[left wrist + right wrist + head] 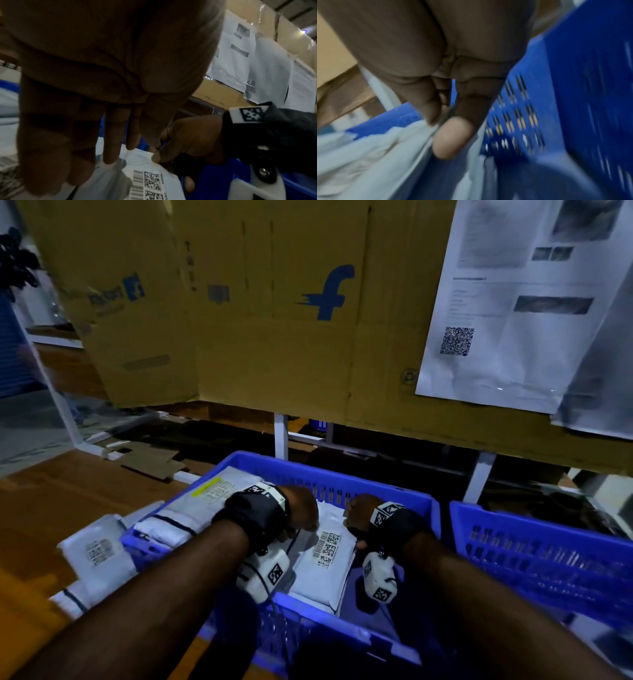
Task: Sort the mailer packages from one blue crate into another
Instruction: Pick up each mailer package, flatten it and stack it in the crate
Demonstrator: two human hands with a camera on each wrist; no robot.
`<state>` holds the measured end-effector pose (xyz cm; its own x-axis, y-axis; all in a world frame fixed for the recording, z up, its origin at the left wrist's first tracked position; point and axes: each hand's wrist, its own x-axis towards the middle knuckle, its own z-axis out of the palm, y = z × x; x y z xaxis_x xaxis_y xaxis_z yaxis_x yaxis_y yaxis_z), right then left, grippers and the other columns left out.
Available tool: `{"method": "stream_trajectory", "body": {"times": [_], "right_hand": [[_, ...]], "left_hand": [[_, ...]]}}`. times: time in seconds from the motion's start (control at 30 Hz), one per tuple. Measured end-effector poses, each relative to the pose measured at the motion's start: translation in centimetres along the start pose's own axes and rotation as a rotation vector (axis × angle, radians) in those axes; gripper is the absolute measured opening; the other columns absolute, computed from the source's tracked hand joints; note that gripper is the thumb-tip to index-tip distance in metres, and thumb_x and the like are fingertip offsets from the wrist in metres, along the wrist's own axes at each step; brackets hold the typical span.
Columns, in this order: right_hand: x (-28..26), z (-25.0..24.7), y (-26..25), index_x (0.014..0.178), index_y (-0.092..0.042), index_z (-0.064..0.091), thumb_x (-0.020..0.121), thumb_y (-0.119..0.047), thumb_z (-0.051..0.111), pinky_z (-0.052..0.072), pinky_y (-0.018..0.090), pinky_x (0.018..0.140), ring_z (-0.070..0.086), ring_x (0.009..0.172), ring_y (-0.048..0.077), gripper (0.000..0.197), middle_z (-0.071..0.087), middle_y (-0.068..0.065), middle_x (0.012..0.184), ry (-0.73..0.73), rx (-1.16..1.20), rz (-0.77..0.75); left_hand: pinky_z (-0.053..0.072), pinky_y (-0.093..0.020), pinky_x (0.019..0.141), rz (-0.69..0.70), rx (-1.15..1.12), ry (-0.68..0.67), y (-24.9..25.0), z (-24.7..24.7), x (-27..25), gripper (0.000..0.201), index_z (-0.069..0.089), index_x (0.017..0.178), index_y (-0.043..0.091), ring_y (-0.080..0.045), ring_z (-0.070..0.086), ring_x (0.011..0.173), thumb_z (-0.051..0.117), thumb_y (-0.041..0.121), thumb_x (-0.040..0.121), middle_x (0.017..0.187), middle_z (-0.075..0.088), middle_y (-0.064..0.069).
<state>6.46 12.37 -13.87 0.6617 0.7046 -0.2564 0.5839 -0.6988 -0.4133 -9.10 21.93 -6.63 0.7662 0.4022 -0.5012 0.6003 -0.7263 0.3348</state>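
Two hands work one white mailer (327, 556) in the left blue crate (404, 501) by its right wall: right hand (359, 515) pinching its far edge, left hand (301, 513) fingers straight on it, likely steadying for a lift into the right crate (534, 539)

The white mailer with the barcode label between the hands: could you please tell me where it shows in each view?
Head: the white mailer lies low and central in the near blue crate, between both hands.
Left wrist: bottom centre, label facing the camera, below the left hand and beside the right hand.
Right wrist: lower left, blurred, its edge pinched by the right hand.
Shared landmark: the blue crate wall.
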Motion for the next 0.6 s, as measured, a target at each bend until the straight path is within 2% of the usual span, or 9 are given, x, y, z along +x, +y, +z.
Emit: {"method": "stream_trajectory", "body": {"times": [0.03,0.1,0.17,0.23,0.3,0.37,0.43,0.5,0.6], "right_hand": [[0.1,0.2,0.1,0.112,-0.011,0.067,0.088,-0.030,0.065,0.050,0.022,0.064,0.061,0.075,0.015,0.031,0.066,0.009,0.115,0.022,-0.050,-0.021],[0.1,0.4,-0.1,0.102,-0.014,0.069,0.081,-0.047,0.068,0.054,0.031,0.080,0.065,0.096,0.025,0.039,0.067,0.007,0.108,0.061,-0.170,-0.050],[0.1,0.8,-0.4,0.106,-0.015,0.067,0.076,-0.053,0.070,0.052,0.034,0.086,0.063,0.103,0.026,0.049,0.065,0.006,0.110,0.073,-0.215,-0.054],[-0.2,1.1,-0.8,0.106,-0.016,0.065,0.073,-0.055,0.071,0.051,0.031,0.083,0.062,0.102,0.024,0.052,0.065,0.004,0.113,0.071,-0.237,-0.053],[-0.2,1.5,-1.0,0.101,-0.016,0.065,0.073,-0.055,0.073,0.047,0.027,0.075,0.064,0.100,0.025,0.049,0.067,0.005,0.111,0.068,-0.244,-0.038],[-0.2,1.6,-1.1,0.082,-0.017,0.059,0.074,-0.055,0.072,0.040,0.026,0.069,0.064,0.094,0.026,0.042,0.067,0.007,0.102,0.081,-0.258,-0.038],[-0.5,1.5,-1.2,0.067,-0.017,0.049,0.076,-0.055,0.070,0.038,0.026,0.065,0.061,0.084,0.024,0.045,0.062,0.004,0.084,0.101,-0.250,-0.048],[-0.6,1.2,-1.3,0.072,-0.017,0.055,0.075,-0.056,0.069,0.042,0.026,0.067,0.062,0.087,0.023,0.042,0.065,0.002,0.088,0.132,-0.255,-0.074],[-0.6,1.4,-1.5,0.102,-0.017,0.069,0.074,-0.061,0.066,0.052,0.032,0.085,0.063,0.103,0.024,0.052,0.068,0.004,0.112,0.097,-0.301,-0.097]], "left_hand": [[0.041,-0.025,0.039,-0.012,-0.015,0.007,-0.1,-0.1,0.0,0.030,0.056,0.106,-0.012,-0.022,0.043,0.038,0.054,0.016,0.096,0.062,0.050,-0.019],[0.042,-0.026,0.041,-0.006,-0.030,0.010,0.0,-0.1,-0.3,0.028,0.058,0.112,-0.008,-0.020,0.044,0.038,0.055,0.016,0.096,0.061,0.048,-0.010],[0.047,-0.034,0.052,0.017,-0.024,0.007,0.1,-0.5,-0.5,0.028,0.060,0.116,-0.004,-0.023,0.051,0.050,0.055,0.015,0.096,0.070,0.052,-0.010],[0.052,-0.040,0.065,0.026,-0.015,0.009,0.1,-0.7,-0.3,0.027,0.063,0.117,0.000,-0.028,0.058,0.065,0.053,0.014,0.096,0.084,0.060,-0.014],[0.055,-0.044,0.076,0.030,-0.009,0.001,0.0,-0.8,-0.2,0.026,0.064,0.117,0.003,-0.031,0.065,0.079,0.053,0.015,0.097,0.099,0.066,-0.016],[0.058,-0.046,0.083,0.044,0.019,0.006,0.1,-0.9,-0.4,0.026,0.064,0.117,0.007,-0.034,0.070,0.090,0.054,0.020,0.097,0.111,0.068,-0.018],[0.058,-0.042,0.087,0.063,0.078,0.012,0.2,-0.9,-0.2,0.029,0.065,0.120,0.008,-0.033,0.069,0.102,0.055,0.024,0.097,0.118,0.067,-0.015],[0.054,-0.031,0.089,0.079,0.144,0.062,0.2,-1.0,-0.1,0.033,0.063,0.126,0.009,-0.027,0.065,0.112,0.057,0.024,0.097,0.125,0.065,-0.010],[0.047,-0.026,0.091,0.091,0.186,0.100,0.8,-0.9,-0.3,0.037,0.060,0.131,0.010,-0.023,0.059,0.120,0.054,0.026,0.099,0.133,0.061,-0.007]]}}
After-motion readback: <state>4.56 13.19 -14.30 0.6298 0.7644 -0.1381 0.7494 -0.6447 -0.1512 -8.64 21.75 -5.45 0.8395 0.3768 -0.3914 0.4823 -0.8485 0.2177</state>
